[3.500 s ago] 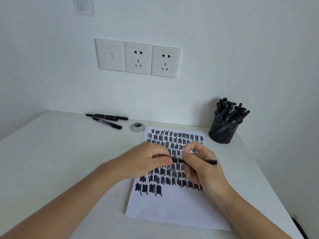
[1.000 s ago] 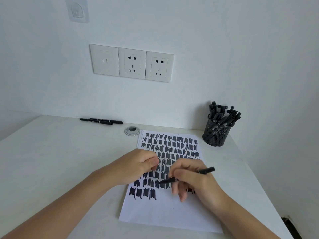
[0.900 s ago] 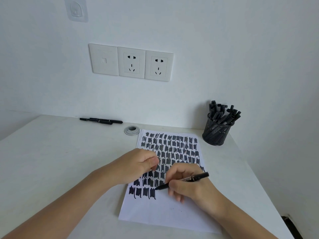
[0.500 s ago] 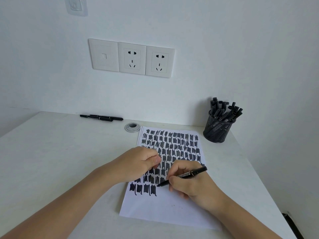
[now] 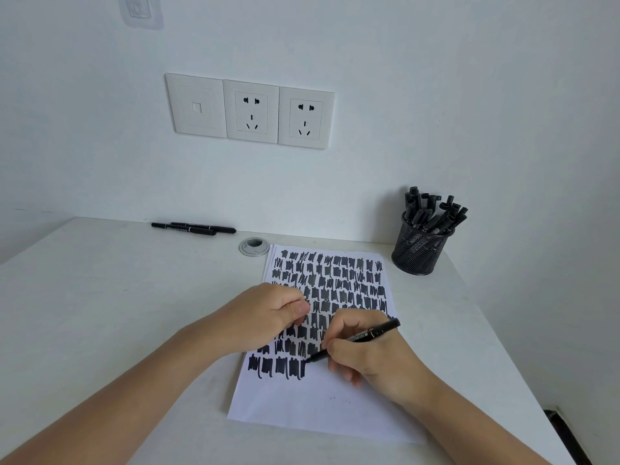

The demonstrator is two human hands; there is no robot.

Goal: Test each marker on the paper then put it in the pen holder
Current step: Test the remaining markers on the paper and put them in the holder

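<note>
A white paper (image 5: 318, 404) covered with rows of black scribbles lies on the white desk. My right hand (image 5: 372, 364) grips a black marker (image 5: 369, 335) in a writing hold, its bare tip touching the paper at the right end of the lowest scribble row. My left hand (image 5: 265, 317) rests on the paper's left side, fingers curled in a fist; the cap is not visible inside it. A black mesh pen holder (image 5: 419, 255) packed with several black markers stands at the back right. Two more black markers (image 5: 191, 228) lie at the back left by the wall.
A round metal cable grommet (image 5: 254, 246) sits in the desk just beyond the paper's top left corner. Wall sockets (image 5: 250, 110) are mounted above. The desk's right edge (image 5: 496, 347) runs close to the paper and holder.
My hands pulled apart from the marker; the left stayed curled in a fist. My right hand turned the marker into a writing hold and brought its tip down onto the lowest scribble row.
</note>
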